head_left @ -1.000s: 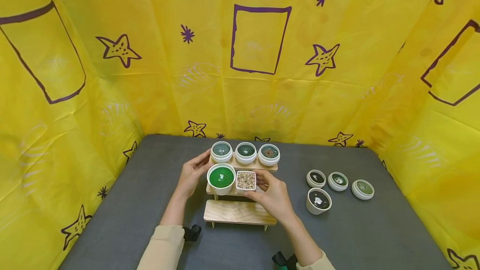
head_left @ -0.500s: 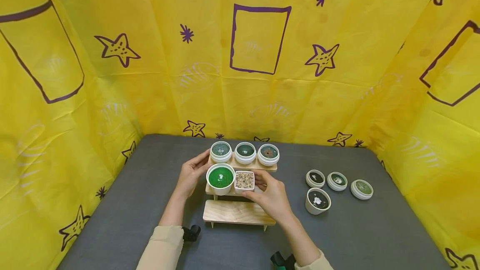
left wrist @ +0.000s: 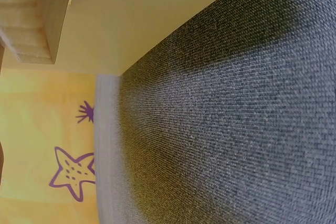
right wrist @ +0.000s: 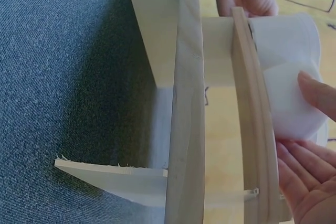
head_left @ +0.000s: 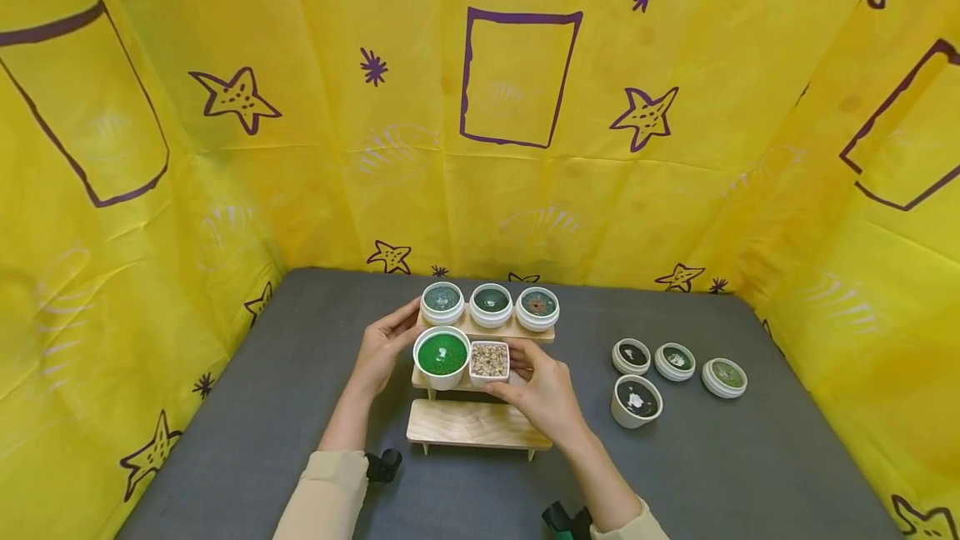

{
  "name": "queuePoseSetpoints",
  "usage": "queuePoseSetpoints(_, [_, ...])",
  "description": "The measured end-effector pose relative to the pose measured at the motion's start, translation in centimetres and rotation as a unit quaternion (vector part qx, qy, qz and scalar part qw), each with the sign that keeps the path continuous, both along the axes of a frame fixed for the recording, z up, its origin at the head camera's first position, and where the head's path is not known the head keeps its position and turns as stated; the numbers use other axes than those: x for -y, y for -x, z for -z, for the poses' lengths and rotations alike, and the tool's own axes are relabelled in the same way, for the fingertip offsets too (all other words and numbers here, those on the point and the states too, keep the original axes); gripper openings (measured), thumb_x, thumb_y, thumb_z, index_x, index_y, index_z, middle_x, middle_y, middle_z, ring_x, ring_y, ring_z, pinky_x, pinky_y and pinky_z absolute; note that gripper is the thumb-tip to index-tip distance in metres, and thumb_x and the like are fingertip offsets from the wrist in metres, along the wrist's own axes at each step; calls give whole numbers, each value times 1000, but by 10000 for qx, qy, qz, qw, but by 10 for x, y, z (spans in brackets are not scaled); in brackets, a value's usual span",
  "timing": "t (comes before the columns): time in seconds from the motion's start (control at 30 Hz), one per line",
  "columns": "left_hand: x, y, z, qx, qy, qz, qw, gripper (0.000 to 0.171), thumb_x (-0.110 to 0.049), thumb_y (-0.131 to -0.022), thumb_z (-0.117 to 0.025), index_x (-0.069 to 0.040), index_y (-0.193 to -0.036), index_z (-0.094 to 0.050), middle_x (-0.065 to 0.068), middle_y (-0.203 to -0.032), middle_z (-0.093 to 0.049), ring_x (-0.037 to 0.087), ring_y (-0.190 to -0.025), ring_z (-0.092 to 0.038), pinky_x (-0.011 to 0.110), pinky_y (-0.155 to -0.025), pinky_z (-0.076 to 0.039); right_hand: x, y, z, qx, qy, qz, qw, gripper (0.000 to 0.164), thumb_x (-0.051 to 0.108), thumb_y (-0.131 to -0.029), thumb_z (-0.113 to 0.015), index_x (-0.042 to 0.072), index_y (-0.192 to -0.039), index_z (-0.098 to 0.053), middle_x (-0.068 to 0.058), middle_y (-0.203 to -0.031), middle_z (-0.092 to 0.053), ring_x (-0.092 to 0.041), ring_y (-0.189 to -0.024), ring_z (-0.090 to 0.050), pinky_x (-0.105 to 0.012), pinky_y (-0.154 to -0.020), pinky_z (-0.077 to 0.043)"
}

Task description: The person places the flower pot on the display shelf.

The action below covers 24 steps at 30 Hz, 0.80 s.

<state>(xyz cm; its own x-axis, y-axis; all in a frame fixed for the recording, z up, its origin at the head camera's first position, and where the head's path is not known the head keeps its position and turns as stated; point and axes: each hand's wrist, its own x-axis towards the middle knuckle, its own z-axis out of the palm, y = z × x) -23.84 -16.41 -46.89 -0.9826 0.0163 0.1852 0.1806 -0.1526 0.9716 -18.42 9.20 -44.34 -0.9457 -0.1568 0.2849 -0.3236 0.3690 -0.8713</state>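
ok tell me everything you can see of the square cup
The square cup is white, smooth and perhaps ceramic, with rounded corners. Mottled beige and brown gravel fills it almost to the top. It looks upright on the middle shelf, close to the right of the green-filled cup. The right hand pinches it from the right.

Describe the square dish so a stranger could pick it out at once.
On the grey table, find the three-tier wooden stand. At its middle tier, the right hand holds the square dish, just right of the green-filled cup. Filled with speckled bits, it is the only square container; its neighbours are round.
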Motion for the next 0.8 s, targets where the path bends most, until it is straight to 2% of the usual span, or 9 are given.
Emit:
queuePoseSetpoints(0.23, [0,0,0,16,40,18,10000,55,7,-89,-63,11,-140,-46,-27,-113,-66,-8,-110,-62,11,-95,-51,-3,-1,-1,77,48,-26,10000,65,11,-65,-92,6,-123,-65,-15,-109,-75,-26,-105,-72,-31,-89,-60])
queuePoseSetpoints(0.47, [0,0,-1,12,12,12,10000,55,8,-88,-63,12,-140,-46,-27,-113,-67,-8,-109,-62,11,-95,-51,-17,0,-1,129,370,-129,9991,63,9,-65,-91,4,-123,-65,-18,-114,-73,-30,-107,-71,-31,-93,-58])
queuePoseSetpoints(0.6, [0,-1,-2,41,8,-4,10000,55,8,-88,-63,12,-140,-46,-27,-113,-66,-9,-110,-62,10,-97,-49,-29,-2,-2,20,266,-131,9996,62,10,-67,-90,3,-124,-64,-19,-117,-72,-34,-108,-71,-30,-92,-59])
queuePoseSetpoints(0.8, [0,0,-1,33,3,3,10000,55,8,-88,-63,13,-140,-46,-27,-113,-66,-9,-111,-61,10,-99,-47,-48,-6,-2,-94,-48,75,9999,58,13,-70,-88,8,-123,-66,-11,-121,-72,-26,-109,-71,-31,-92,-59])
